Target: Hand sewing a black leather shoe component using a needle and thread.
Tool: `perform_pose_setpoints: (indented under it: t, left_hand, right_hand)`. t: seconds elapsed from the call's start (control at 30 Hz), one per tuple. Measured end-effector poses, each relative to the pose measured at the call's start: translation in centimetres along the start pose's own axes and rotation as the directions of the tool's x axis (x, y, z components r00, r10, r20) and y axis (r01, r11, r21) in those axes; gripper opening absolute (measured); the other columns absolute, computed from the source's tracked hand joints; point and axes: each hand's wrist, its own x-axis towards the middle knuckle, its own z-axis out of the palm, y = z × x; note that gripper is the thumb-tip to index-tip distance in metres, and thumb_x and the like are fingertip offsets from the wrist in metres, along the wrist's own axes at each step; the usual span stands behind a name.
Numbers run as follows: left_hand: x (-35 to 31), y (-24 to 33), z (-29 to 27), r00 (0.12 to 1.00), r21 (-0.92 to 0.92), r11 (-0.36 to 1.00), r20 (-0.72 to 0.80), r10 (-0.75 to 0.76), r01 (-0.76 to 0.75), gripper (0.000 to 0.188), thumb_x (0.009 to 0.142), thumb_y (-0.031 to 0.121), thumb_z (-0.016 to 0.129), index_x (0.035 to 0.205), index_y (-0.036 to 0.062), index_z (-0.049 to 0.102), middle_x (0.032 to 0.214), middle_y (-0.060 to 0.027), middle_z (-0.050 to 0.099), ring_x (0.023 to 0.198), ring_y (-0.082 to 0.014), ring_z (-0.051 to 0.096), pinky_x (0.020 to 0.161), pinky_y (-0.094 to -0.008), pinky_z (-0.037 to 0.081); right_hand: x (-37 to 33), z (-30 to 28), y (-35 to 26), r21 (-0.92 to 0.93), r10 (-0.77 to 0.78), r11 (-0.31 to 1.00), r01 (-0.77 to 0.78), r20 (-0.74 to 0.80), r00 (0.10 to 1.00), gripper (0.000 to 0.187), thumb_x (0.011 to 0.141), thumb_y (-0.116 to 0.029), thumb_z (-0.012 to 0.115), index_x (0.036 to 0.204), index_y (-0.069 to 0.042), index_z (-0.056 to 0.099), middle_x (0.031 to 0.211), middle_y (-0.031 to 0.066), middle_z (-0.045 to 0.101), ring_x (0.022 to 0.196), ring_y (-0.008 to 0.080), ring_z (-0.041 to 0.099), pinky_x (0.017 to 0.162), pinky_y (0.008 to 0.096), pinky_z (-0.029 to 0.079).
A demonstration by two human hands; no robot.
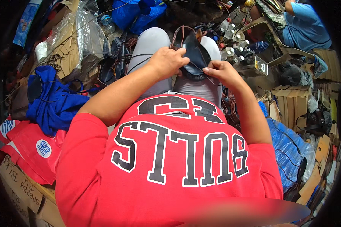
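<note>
A black leather shoe [193,60] lies between my raised knees, its rounded end toward me. My left hand [168,61] is closed in a pinch over its left side, on a thin dark thread [142,55] that trails left across my knee. My right hand [221,72] is at the shoe's right edge, thumb and forefinger pinched together. A fine line of thread crosses the shoe between the two hands. The fingertips partly hide what they grip. A reddish-brown loop [183,27] rises at the shoe's far end.
Left of me lie dark shoes [106,70], a blue cloth [51,100] and red bags [34,147]. Several small bottles [233,51] stand beyond my right knee. Stacked cardboard [291,104] and blue plastic wrap [286,151] are at the right. A person in a blue shirt [305,26] sits at the far right.
</note>
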Motion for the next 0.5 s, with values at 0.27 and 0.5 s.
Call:
perform_pose_setpoints:
  t: [0.27,0.5]
  left_hand:
    - [0.3,2.3,0.0,0.992,-0.071,0.99,-0.055,0.117,-0.121,0.035,0.063,0.027,0.075,0.09,0.0123,0.058,0.092,-0.0067,0.056,0.079,-0.0233,0.062,0.068,-0.0353,0.046]
    - [-0.3,1.7,0.1,0.987,-0.302,0.953,-0.162,-0.02,-0.03,0.029,0.061,0.025,0.077,0.08,0.01,0.06,0.083,-0.0054,0.056,0.074,-0.0268,0.058,0.066,-0.0369,0.046]
  right_hand:
    - [1.7,-1.6,1.8,-0.179,-0.146,0.974,0.139,-0.027,0.989,0.026,0.086,-0.029,0.062,0.08,-0.003,0.061,0.061,-0.0026,0.049,0.06,0.0058,0.042,0.053,0.0243,0.036]
    - [2.3,-1.7,2.4,-0.003,-0.172,0.985,0.173,0.066,0.983,0.027,0.085,-0.03,0.065,0.082,-0.003,0.061,0.067,-0.0063,0.049,0.064,0.0046,0.041,0.056,0.0215,0.036]
